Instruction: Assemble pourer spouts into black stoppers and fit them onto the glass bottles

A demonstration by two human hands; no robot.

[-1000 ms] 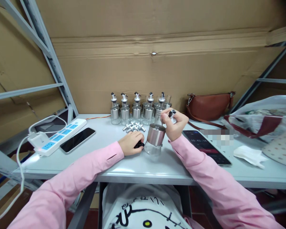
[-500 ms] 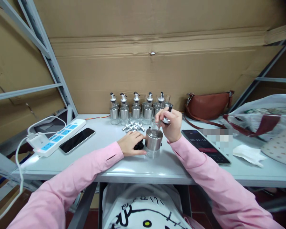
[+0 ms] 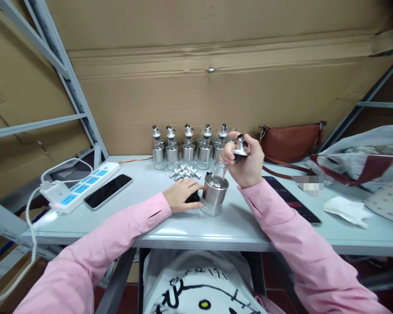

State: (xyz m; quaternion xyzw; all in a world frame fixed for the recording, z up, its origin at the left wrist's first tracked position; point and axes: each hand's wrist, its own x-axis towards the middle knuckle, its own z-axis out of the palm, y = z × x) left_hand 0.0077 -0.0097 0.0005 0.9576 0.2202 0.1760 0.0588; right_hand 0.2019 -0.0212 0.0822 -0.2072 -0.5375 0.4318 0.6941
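Note:
A pourer spout [image 3: 240,152] with a silver collar and black parts is pinched in my right hand [image 3: 247,163], raised above and right of a glass bottle. That bottle [image 3: 215,190] wears a steel sleeve, has an open neck, and leans slightly right on the table. My left hand [image 3: 183,196] lies low to its left, fingers apart over small black parts [image 3: 193,197] that they partly cover. Its fingertips reach the bottle's side; whether they press on it I cannot tell. Behind lies a small pile of silver spout pieces [image 3: 185,172].
Several steel-sleeved bottles [image 3: 188,152] stand at the back, some with spouts fitted. A power strip [image 3: 85,187] and a dark phone [image 3: 108,192] lie left. On the right are another phone [image 3: 294,203], a brown bag [image 3: 291,141], a tissue [image 3: 345,211] and a plastic bag [image 3: 380,148].
My right hand has risen and moved right, away from the bottle's neck, with the pourer spout. The bottle has gone from upright to a slight rightward lean. My left hand stays almost in place.

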